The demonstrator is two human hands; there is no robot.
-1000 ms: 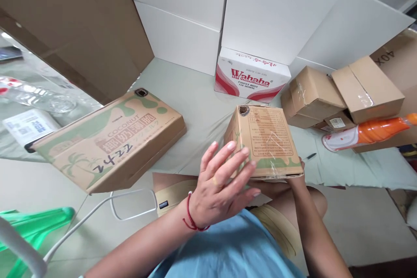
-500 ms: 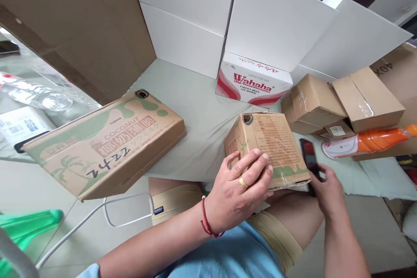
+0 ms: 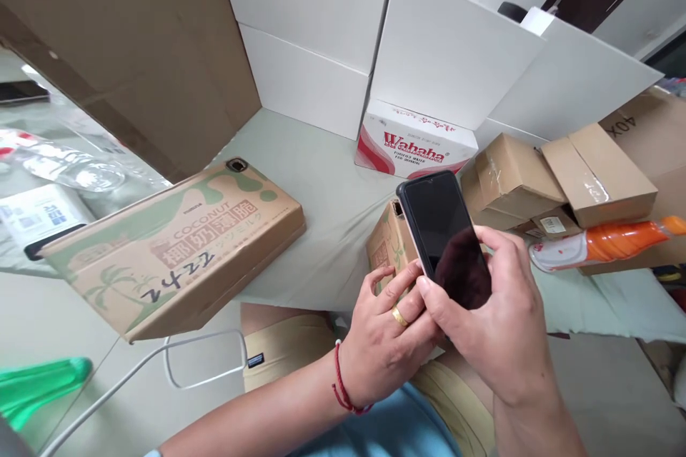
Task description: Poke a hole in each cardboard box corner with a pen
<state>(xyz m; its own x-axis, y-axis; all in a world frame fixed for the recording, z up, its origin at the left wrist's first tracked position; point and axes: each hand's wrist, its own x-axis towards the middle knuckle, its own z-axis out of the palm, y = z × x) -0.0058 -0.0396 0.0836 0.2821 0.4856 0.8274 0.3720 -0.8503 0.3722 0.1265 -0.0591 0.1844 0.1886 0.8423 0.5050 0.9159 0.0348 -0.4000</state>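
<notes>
White panels [image 3: 455, 50] stand along the far edge of a worktop [image 3: 321, 228] covered in pale green cloth. To their left rises a tall sheet of brown cardboard [image 3: 133, 36]. A long coconut box [image 3: 176, 250] lies at the left of the near edge, its near corner jutting past it. At the far edge, against the panels, sits a white and red water box [image 3: 412, 139]. Toward the right edge, brown boxes [image 3: 597, 171] crowd together, with an orange bottle [image 3: 616, 239] just in front of them.

By the middle of the near edge is a small brown box [image 3: 386, 243]; its left side shows, while the hands and phone cover most of the rest. The right hand [image 3: 498, 321] is closed around a black phone [image 3: 447, 228], thumb along its left edge and fingers at its right. The phone reaches forward from that hand, dark screen facing up, its far end tilted left, in front of the box. The left hand [image 3: 394, 339] is open, palm down on the box, fingers slightly bent; its fingertips come up to the phone's lower left edge, and whether they touch it cannot be told. A red bracelet [image 3: 340, 382] circles the left wrist, and a gold ring [image 3: 397, 315] sits on one finger.
</notes>
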